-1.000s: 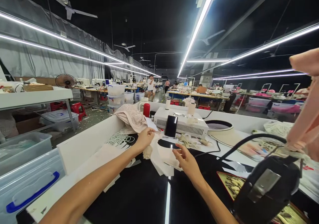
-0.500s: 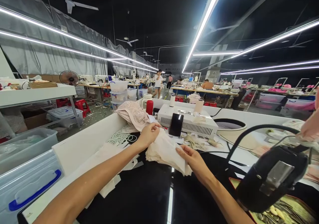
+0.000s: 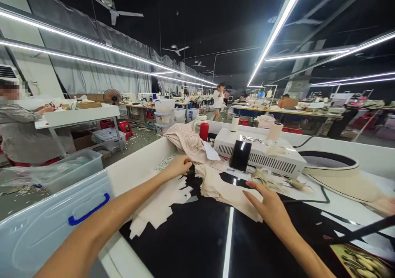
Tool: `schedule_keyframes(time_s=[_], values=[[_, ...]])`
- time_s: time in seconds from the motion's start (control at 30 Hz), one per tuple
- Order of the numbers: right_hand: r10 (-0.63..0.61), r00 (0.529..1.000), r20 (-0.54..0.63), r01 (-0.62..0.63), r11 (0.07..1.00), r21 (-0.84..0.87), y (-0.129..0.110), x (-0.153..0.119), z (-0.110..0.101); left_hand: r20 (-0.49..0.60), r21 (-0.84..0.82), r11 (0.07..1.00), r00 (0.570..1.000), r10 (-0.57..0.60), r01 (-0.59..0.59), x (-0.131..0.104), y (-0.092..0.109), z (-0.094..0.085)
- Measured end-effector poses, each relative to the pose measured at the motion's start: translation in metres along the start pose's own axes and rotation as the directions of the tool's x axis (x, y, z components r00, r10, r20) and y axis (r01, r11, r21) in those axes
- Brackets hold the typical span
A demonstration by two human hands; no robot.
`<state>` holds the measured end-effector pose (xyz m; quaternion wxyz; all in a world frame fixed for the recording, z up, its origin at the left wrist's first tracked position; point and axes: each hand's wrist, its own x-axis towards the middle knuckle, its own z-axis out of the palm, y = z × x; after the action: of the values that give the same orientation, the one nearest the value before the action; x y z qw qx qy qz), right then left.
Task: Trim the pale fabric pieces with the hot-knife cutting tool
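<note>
A stack of cream fabric pieces (image 3: 226,192) lies on the black tabletop (image 3: 197,237). My left hand (image 3: 179,166) is closed just left of the stack, its fingertips pressed together; whatever they may hold is hidden. Under and beside that wrist, more pale cut pieces (image 3: 160,206) are spread out. At the stack's right end my right hand (image 3: 268,199) is open, thumb and fingers apart, with the thumb close to the top piece. Behind the stack are beige lace pieces (image 3: 188,140) and a white sheet (image 3: 211,151).
A phone (image 3: 240,155) leans against a white slotted machine (image 3: 262,150) bearing thread cones. Nearby stand a red bottle (image 3: 203,131) and a round-rimmed bin (image 3: 328,162). Fabric scraps (image 3: 271,178) lie behind my right hand. A lidded plastic box (image 3: 58,224) is at left, near a seated co-worker (image 3: 27,125).
The view has turned left. My left hand has come off the fabric stack to its left side. My right hand's fingers have spread and let go of the stack's right end.
</note>
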<state>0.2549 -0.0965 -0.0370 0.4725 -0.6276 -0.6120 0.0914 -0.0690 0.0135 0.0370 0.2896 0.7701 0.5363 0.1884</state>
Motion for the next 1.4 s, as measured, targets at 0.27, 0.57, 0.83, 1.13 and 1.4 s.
schedule_keyframes(time_s=[0.27, 0.57, 0.83, 1.13, 1.4], values=[[-0.025, 0.998, 0.059, 0.026, 1.0, -0.016, -0.027, -0.029, 0.006, -0.065, 0.416, 0.887, 0.98, -0.19, 0.2, -0.076, -0.062, -0.063], [-0.089, 0.968, 0.235, 0.074, 0.995, 0.071, -0.073, -0.059, 0.013, -0.158, 0.374, 0.888, 0.962, -0.223, 0.267, -0.105, -0.093, -0.038], [-0.149, 0.914, 0.378, 0.13, 0.989, 0.077, -0.104, -0.087, 0.012, -0.263, 0.182, 0.975, 0.962, -0.074, 0.124, -0.113, -0.106, -0.037], [-0.036, 0.925, 0.378, -0.061, 0.968, 0.242, -0.134, -0.101, 0.021, -0.23, -0.19, 0.939, 0.943, 0.241, -0.286, -0.153, -0.041, -0.031], [0.024, 0.766, 0.642, -0.424, 0.77, 0.477, -0.135, -0.118, 0.022, 0.079, -0.634, 0.699, 0.872, 0.483, -0.33, -0.192, 0.02, 0.016]])
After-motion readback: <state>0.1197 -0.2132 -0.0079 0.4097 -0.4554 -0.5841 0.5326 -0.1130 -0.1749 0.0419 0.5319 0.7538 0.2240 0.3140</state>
